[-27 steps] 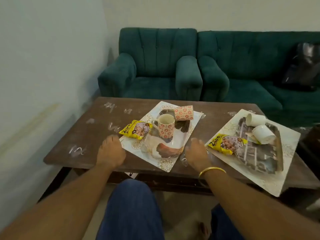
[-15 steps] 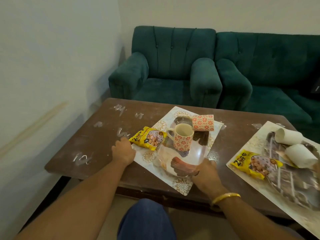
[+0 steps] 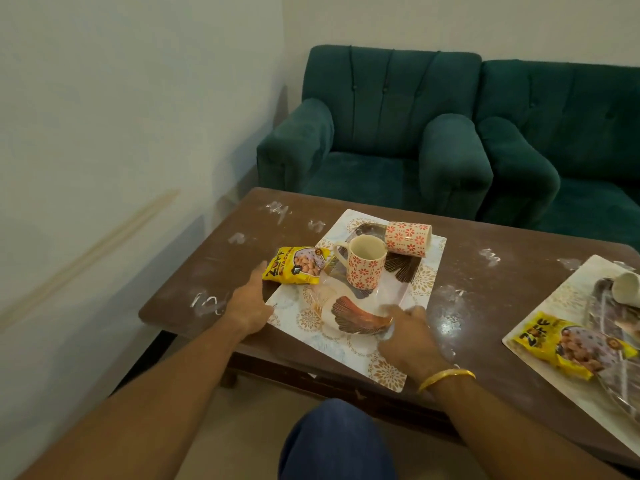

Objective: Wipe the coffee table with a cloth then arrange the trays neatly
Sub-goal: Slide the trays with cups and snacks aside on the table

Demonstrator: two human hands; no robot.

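The brown coffee table (image 3: 478, 299) carries white smears. A white patterned mat (image 3: 377, 362) lies on its left half. On the mat rests a clear leaf-print tray (image 3: 349, 317) with one floral mug upright (image 3: 365, 268) and another on its side (image 3: 408, 239). A yellow snack packet (image 3: 298, 265) sits at the mat's left edge. My left hand (image 3: 249, 303) holds that left edge beside the packet. My right hand (image 3: 410, 329) grips the tray's near right rim. A second mat and tray (image 3: 530, 327) sit at the right edge. No cloth is in view.
A green armchair (image 3: 377, 150) and a green sofa (image 3: 568, 150) stand behind the table. A wall (image 3: 121, 133) runs close along the left side. The right tray holds another yellow packet (image 3: 568, 344) and a white cup (image 3: 627, 289). My knee (image 3: 332, 441) is below the table's near edge.
The view has swung left and closer. Both hands have moved from the table's near edge onto the left mat and tray, the left towards the packet, the right onto the tray's rim.
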